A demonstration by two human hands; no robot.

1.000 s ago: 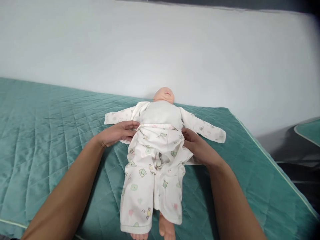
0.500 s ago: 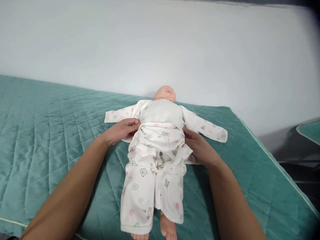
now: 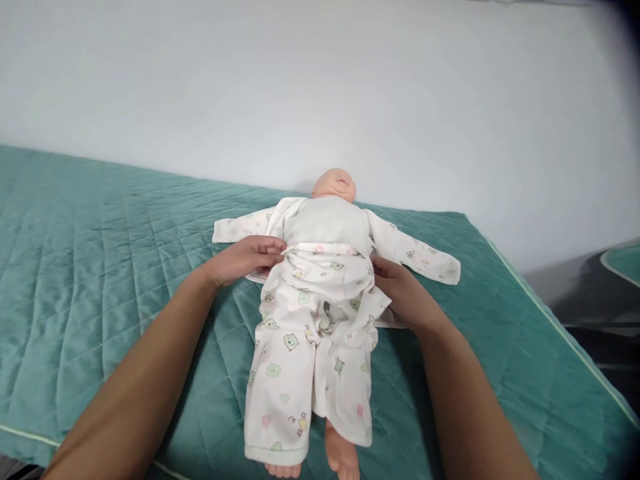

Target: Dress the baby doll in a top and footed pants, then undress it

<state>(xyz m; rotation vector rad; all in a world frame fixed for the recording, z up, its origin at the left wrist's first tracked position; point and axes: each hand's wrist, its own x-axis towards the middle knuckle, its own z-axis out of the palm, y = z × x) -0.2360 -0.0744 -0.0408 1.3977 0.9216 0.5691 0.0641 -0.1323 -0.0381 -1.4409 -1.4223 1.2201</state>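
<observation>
A baby doll (image 3: 334, 185) lies on its back, feet toward me. It wears white printed trousers (image 3: 290, 353) pulled up to the waist, with a split at the crotch. Its white printed jacket (image 3: 420, 257) is spread open at the front, showing the pale grey torso (image 3: 327, 220). My left hand (image 3: 247, 257) pinches the trouser waistband at the doll's side, thumb and fingers together. My right hand (image 3: 400, 287) is at the waistband's opposite side; its fingertips are partly hidden behind the trouser fabric, fingers curled in.
A green quilted cover (image 3: 125, 267) lies under the doll, its pale piped edge running down the right side. A white wall (image 3: 300, 87) rises behind. Another green padded surface (image 3: 623, 267) shows at the far right.
The view has shifted slightly, so doll and hands appear a little farther right. My left fingers have moved slightly at the waistband edge. Otherwise both hands stay at the doll's sides.
</observation>
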